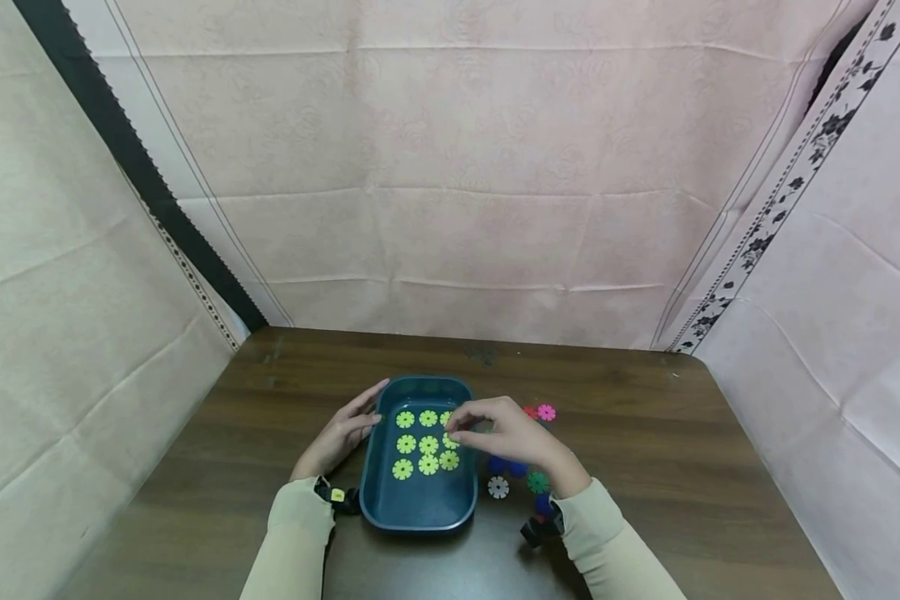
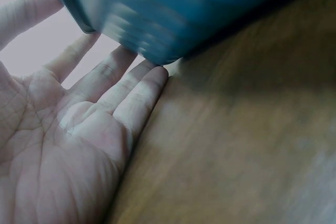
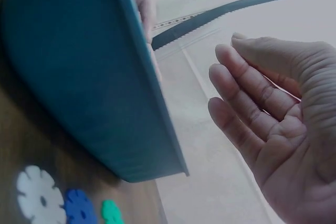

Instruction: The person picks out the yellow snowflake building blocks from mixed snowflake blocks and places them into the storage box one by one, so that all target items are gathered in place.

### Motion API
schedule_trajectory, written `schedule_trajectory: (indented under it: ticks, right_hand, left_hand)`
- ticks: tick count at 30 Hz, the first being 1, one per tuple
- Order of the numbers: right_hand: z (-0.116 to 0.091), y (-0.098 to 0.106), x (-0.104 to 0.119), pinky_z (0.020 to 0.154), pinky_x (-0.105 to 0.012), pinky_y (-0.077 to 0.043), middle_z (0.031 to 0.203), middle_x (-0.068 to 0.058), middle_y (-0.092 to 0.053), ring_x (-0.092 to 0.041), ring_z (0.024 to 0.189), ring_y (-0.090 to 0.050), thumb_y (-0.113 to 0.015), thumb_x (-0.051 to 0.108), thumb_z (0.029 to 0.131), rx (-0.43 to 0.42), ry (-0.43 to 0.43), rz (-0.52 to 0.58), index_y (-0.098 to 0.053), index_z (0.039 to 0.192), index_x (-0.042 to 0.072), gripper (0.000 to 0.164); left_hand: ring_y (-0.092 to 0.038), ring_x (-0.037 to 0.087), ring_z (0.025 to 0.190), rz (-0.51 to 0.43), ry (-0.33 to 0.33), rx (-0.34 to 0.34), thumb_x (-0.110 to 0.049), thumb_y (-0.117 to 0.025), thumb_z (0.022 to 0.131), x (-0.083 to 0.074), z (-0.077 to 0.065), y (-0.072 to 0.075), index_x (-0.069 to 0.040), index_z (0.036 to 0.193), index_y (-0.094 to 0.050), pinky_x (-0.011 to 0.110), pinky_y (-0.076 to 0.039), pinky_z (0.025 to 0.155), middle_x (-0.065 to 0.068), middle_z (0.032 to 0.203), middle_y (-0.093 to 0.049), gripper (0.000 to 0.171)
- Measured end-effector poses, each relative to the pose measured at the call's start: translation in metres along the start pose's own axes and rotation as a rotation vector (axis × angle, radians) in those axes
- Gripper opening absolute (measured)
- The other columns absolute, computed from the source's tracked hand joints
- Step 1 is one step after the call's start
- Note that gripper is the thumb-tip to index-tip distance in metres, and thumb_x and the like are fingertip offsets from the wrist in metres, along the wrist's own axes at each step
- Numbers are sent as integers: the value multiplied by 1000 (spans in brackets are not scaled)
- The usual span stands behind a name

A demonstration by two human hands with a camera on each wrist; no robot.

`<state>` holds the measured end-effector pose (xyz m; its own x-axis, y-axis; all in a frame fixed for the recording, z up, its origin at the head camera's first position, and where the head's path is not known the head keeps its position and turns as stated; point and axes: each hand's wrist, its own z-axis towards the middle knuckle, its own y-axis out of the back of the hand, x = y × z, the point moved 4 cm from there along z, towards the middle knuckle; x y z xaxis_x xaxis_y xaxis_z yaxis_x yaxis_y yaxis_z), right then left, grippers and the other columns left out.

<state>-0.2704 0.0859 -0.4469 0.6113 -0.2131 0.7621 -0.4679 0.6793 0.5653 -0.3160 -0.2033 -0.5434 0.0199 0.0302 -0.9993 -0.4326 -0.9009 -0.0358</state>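
A deep blue tray point(image 1: 418, 510) stands on the table, with several yellow-green snowflake discs point(image 1: 428, 444) laid in rows on its floor. My left hand point(image 1: 345, 432) is at the tray's left side. In the left wrist view its straight fingers point(image 2: 113, 72) touch the outer wall. Over the tray's right side hovers my right hand point(image 1: 502, 429), its thumb and forefinger tips close together and the other fingers loosely bent. No disc shows between those fingertips in the right wrist view. That hand partly covers the right-hand column of discs.
Loose snowflake discs lie right of the tray, partly under the right forearm: a white disc point(image 1: 498, 487), a green disc point(image 1: 537, 482), a pink disc point(image 1: 546, 412) and several blue ones. Pale cloth walls point(image 1: 450, 167) enclose the wooden table point(image 1: 607, 400) at the back and sides.
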Motion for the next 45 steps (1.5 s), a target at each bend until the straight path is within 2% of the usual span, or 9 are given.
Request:
schedule_trajectory:
  ticks: [5,13,20,25,29,34,38,42,45]
  right_hand:
    - [-8,12,3,84,-38,-57,105,2,-73,-12,97,-68,-68,23,98,-34,-12,6,-72,109,26,12]
    - [-31,31,-1,75,-30,-57,100,1,-74,-12,88,-68,-69,20,98,-99,-15,-43,-74,106,13,12]
    - [-59,43,-9,79,-31,-57,101,1,-74,-14,90,-68,-68,19,98,-134,-79,-51,-74,106,20,10]
    - [-86,45,-20,78,-33,-57,100,-2,-73,-16,90,-67,-67,20,99,-134,-148,-39,-73,105,17,10]
    - [-113,42,-30,75,-35,-58,98,-2,-73,-17,88,-67,-66,19,99,-144,-158,-54,-72,105,15,9]
    - [-158,33,-47,72,-30,-56,95,6,-73,-12,85,-67,-69,22,97,-222,-254,-93,-73,104,14,11]
    - [-190,28,-54,67,-27,-54,91,6,-71,-11,78,-65,-72,21,95,-290,-334,-101,-73,104,16,11]
    - [-210,26,-53,66,-26,-51,93,5,-70,-13,79,-62,-77,17,90,-356,-332,-123,-72,105,19,16]
    - [-213,24,-51,68,-27,-48,98,5,-68,-14,83,-58,-80,17,87,-341,-293,-170,-72,109,20,23]
  left_hand:
    - [-21,28,151,1,-11,15,-17,-54,103,0,1,1,-28,158,-33,35,-35,113,3,166,-22,60]
    - [-22,24,150,-5,2,-4,-16,-54,103,0,0,1,-31,156,-37,47,-27,117,-1,164,-24,58]
    - [-25,20,149,-18,16,-17,-16,-55,102,0,-2,2,-34,155,-40,49,-25,118,-5,163,-27,57]
    - [-24,21,149,-17,13,-18,-16,-55,102,-1,-3,2,-33,155,-40,50,-25,118,-5,163,-26,57]
    - [-25,22,149,-12,15,-16,-16,-55,102,0,-2,1,-34,155,-40,47,-28,117,-3,162,-28,57]
    - [-24,28,150,-5,-4,19,-15,-53,103,2,0,-1,-29,158,-35,44,-32,115,3,165,-24,59]
    - [-24,29,150,0,-6,17,-16,-53,103,2,1,0,-29,158,-35,46,-30,116,3,164,-24,59]
    - [-25,28,149,-10,-7,14,-15,-52,104,0,1,0,-30,157,-36,50,-26,117,2,164,-25,58]
    - [-23,28,150,-11,-8,22,-15,-52,104,-1,0,0,-30,158,-35,52,-25,117,3,165,-24,59]
